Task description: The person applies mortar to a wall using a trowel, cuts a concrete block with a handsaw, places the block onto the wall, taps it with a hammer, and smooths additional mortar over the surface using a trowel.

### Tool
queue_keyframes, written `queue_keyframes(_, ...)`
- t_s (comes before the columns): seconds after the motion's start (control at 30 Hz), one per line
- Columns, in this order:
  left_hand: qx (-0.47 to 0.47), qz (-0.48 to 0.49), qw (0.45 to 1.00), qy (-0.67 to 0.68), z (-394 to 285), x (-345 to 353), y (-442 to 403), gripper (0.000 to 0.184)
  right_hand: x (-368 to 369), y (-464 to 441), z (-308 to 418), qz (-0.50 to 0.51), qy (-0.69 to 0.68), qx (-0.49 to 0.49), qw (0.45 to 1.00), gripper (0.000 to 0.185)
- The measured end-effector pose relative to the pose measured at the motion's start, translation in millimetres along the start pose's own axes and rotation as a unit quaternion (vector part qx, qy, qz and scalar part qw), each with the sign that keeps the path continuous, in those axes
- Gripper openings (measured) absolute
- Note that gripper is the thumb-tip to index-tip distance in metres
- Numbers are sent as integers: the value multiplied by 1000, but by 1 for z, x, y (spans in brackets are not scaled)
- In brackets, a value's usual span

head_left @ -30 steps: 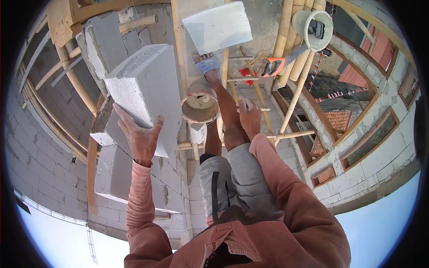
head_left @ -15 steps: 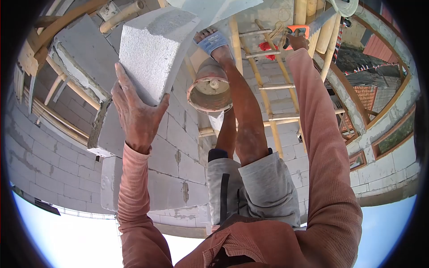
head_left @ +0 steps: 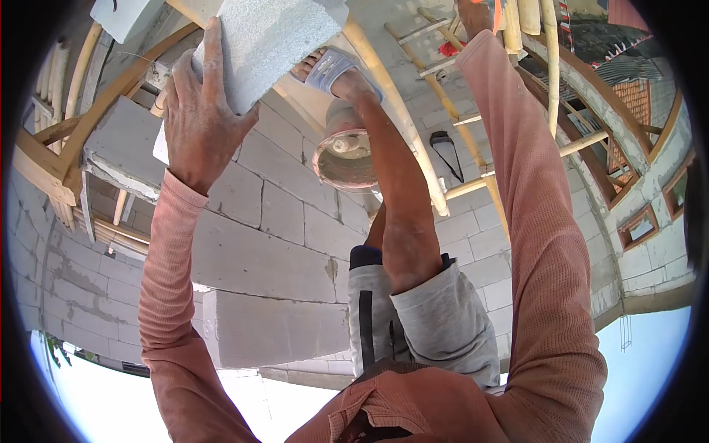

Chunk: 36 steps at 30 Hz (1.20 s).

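Note:
At the top of the head view, my left hand (head_left: 199, 114) grips the edge of a pale aerated concrete block (head_left: 277, 48), thumb on one side and fingers along another. The block is tilted, and its upper end is cut off by the frame. My right hand (head_left: 474, 16) is stretched out to the top right, partly out of frame. It is closed around the orange handle of a hand saw (head_left: 497, 16); the blade is barely visible now. My sandalled foot (head_left: 332, 71) is close beside the block.
A round, mortar-stained bucket (head_left: 332, 175) stands by my leg. A bamboo ladder (head_left: 473, 144) and poles are to the right. Grey block walls (head_left: 273, 244) run below and left, with a wooden frame (head_left: 96, 140) at far left. A dark strapped object (head_left: 445, 151) lies near the ladder.
The concrete block and my left hand have shifted up and left in view. My right hand with the saw has moved up, partly out of frame. The whole view has shifted.

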<state>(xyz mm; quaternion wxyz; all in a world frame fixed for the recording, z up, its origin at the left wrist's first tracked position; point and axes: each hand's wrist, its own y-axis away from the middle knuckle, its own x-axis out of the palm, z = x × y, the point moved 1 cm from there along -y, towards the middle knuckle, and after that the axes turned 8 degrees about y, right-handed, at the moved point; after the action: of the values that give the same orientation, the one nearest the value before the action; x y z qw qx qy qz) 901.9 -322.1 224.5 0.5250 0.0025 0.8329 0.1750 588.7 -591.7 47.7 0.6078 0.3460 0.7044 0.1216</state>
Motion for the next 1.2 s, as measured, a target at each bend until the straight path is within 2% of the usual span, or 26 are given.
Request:
queue_keyframes(0.03,15,1,1000,-5,-1,0,-3,124,-14,21,2,-30,-21,35,999,67)
queue_keyframes(0.1,29,5,999,-17,-4,2,-8,123,-3,-6,-46,-66,-114,-32,991,64)
queue_keyframes(0.17,33,13,999,-25,-7,4,-10,122,-11,36,-76,-167,-144,-40,975,57)
queue_keyframes(0.23,30,30,999,-27,-8,8,-10,122,-22,86,-113,-166,-164,-81,969,54)
queue_keyframes(0.37,38,33,998,-47,-16,18,-9,122,-36,187,-178,-86,-300,-106,944,47)
queue_keyframes(0.43,46,38,997,-52,-21,21,-10,122,-42,231,-197,-36,-391,-57,918,46)
queue_keyframes(0.53,41,51,995,-74,-28,21,-8,123,-27,261,-220,-3,-394,-10,919,48)
queue_keyframes(0.67,29,60,994,-88,-31,24,-2,123,-14,271,-236,6,-345,-75,936,43)
queue_keyframes(0.7,26,57,994,-93,-33,27,-2,124,-18,274,-239,19,-330,-122,936,38)
queue_keyframes(0.8,11,54,994,-93,-34,32,0,126,-32,283,-231,51,-385,-253,886,37)
queue_keyframes(0.83,6,55,994,-90,-34,33,1,128,-37,283,-223,95,-405,-295,860,38)
queue_keyframes(0.93,-32,87,991,-93,-34,37,-4,133,-40,293,-181,171,-457,-274,829,42)
queue_keyframes(1.03,-141,129,977,-90,-53,35,-13,136,-44,282,-165,278,-398,-268,832,42)
queue_keyframes(1.13,-221,125,963,-86,-62,44,-20,136,-50,282,-160,226,-332,-269,875,47)
queue_keyframes(1.2,-199,102,972,-69,-55,50,-15,133,-64,293,-158,211,-261,-258,906,51)
